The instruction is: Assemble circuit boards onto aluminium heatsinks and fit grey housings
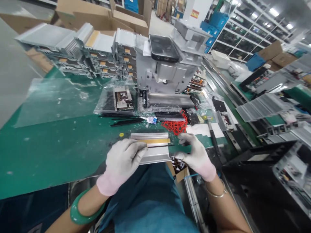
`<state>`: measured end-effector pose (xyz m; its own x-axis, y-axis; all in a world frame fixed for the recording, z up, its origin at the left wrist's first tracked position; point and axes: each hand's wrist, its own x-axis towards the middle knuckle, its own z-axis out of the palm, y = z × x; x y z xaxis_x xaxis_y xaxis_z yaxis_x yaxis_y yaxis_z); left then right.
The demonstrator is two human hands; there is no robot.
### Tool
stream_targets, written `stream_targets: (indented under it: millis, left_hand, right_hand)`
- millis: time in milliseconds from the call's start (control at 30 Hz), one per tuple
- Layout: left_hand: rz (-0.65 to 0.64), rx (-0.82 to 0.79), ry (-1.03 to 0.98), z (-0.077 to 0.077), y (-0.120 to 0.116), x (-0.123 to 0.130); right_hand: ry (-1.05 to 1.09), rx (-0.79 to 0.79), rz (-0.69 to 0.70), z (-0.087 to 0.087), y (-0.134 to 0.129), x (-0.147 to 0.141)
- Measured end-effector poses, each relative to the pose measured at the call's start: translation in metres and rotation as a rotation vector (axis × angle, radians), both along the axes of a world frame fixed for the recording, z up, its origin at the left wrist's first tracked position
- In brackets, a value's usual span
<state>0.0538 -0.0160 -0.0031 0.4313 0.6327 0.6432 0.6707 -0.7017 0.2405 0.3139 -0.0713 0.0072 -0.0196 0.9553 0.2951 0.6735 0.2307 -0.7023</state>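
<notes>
We find the gloved left hand [121,161] pinching an aluminium profile [150,148] with yellow tape [154,140] at the tabletop's [48,155] near edge; the gloved right hand [196,157], curled, sits just beside the profile's right end.

Left hand [121,163] gripping aluminium profile [153,157], right hand [196,157] just beside it, green bench mat [48,158]

Aluminium profile [150,154] partly hidden under the left hand [121,163], cardboard box [179,171] at the worktop's [48,155] near edge half hidden by the teal smock [145,200], its contents too small to tell, right forearm [225,210] cut off by the bottom edge
</notes>
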Motion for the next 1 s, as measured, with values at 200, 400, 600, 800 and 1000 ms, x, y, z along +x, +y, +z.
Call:
stream_targets:
  millis: [200,400,600,800,1000]
  left_hand:
    - [-0.101,0.016,0.019,-0.003,-0.028,0.004]
    - [-0.111,0.040,0.019,-0.016,-0.039,0.003]
    - [-0.085,0.087,-0.098,-0.028,-0.044,0.007]
    - [-0.051,0.061,-0.038,-0.049,-0.045,0.015]
    - [-0.064,0.024,0.008,-0.061,-0.042,0.013]
  right_hand:
    - [-0.366,0.162,0.266,0.002,-0.017,-0.021]
    - [-0.469,0.095,0.322,-0.005,-0.026,-0.025]
    - [-0.527,0.089,0.274,-0.005,-0.015,-0.013]
    - [-0.500,0.058,0.272,-0.006,0.001,0.008]
    - [-0.522,0.109,0.297,-0.011,0.016,0.006]
